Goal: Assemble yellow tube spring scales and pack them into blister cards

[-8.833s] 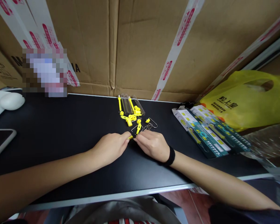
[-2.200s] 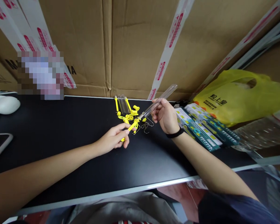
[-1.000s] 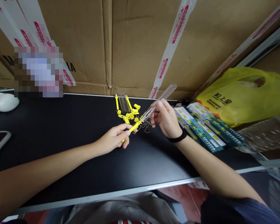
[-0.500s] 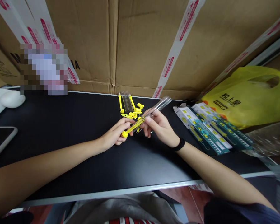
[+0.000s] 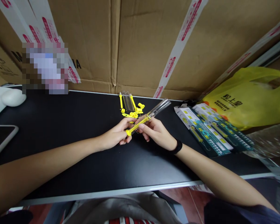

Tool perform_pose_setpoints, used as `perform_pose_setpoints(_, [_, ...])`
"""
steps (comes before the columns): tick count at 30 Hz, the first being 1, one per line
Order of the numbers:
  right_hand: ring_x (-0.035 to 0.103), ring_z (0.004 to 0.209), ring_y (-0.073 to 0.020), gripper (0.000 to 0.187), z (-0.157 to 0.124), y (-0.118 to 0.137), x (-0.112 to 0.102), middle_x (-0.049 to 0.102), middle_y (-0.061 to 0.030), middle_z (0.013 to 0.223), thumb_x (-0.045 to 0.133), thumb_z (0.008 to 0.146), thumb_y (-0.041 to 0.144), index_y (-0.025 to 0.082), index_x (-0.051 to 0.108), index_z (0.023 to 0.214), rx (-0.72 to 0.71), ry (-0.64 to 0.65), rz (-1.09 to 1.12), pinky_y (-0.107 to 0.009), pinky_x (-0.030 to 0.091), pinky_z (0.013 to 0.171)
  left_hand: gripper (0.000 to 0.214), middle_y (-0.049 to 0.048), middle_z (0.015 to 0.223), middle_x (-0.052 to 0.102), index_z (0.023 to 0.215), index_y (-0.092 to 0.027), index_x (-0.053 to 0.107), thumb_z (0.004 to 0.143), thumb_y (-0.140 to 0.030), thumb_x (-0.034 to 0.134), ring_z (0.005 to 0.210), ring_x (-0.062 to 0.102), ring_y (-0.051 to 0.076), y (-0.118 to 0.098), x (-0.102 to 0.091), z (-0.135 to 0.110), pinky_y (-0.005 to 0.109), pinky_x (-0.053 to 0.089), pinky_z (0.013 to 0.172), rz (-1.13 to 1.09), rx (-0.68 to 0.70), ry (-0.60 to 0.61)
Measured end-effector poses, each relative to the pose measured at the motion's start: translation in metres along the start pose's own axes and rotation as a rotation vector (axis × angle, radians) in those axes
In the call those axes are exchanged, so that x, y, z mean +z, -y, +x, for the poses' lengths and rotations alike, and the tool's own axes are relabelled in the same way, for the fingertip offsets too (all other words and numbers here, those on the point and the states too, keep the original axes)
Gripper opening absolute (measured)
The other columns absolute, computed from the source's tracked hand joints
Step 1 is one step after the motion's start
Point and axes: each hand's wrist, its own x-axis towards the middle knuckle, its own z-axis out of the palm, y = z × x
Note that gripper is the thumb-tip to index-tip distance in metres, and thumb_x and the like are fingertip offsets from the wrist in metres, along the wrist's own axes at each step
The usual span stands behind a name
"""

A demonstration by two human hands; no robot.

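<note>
My left hand (image 5: 115, 135) pinches the yellow end of a yellow rod (image 5: 137, 124) that sits partly inside a clear plastic tube (image 5: 159, 107). My right hand (image 5: 156, 133) is closed round the lower part of that tube, which slants up to the right above the black table (image 5: 67, 137). Both hands meet near the table's middle. Just behind them lies a small heap of yellow plastic parts (image 5: 133, 111) with two more clear tubes (image 5: 126, 100) that have yellow ends.
Packaged cards (image 5: 206, 127) lie in a fan at the right, beside a yellow plastic bag (image 5: 247, 96). Clear wrapping (image 5: 268, 141) lies at the far right. A phone (image 5: 0, 141) and a white object (image 5: 12, 97) are at the left. Cardboard boxes (image 5: 135, 46) wall off the back.
The yellow rod has slid further into the clear tube. My right hand lowered the tube towards the table and closed in on my left hand.
</note>
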Motion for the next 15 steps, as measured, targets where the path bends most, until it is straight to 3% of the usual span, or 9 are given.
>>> perform_pose_setpoints(7, [0.044,0.041,-0.0029,0.039,0.0015,0.0004,-0.0005,0.056,0.0031,0.069,0.062,0.083,0.051,0.015,0.055,0.096,0.002,-0.021,0.017,-0.015,0.041,0.034,0.052,0.0014,0.093,0.054,0.132,-0.023,0.032,0.083,-0.018,0.050,0.052,0.049,0.004,0.0043,-0.0013,0.0011,0.016,0.034,0.042,0.015,0.001,0.031])
perform_pose_setpoints(15, [0.043,0.045,-0.0043,0.037,-0.0005,0.0040,0.0024,0.054,0.0027,0.068,0.065,0.082,0.050,0.016,0.059,0.095,-0.032,-0.034,-0.013,-0.015,0.039,0.033,0.060,0.0021,0.100,0.055,0.132,-0.025,0.036,0.075,-0.008,0.049,0.052,0.052,0.003,0.0018,-0.0028,0.0008,0.015,0.035,0.041,-0.036,-0.032,0.034])
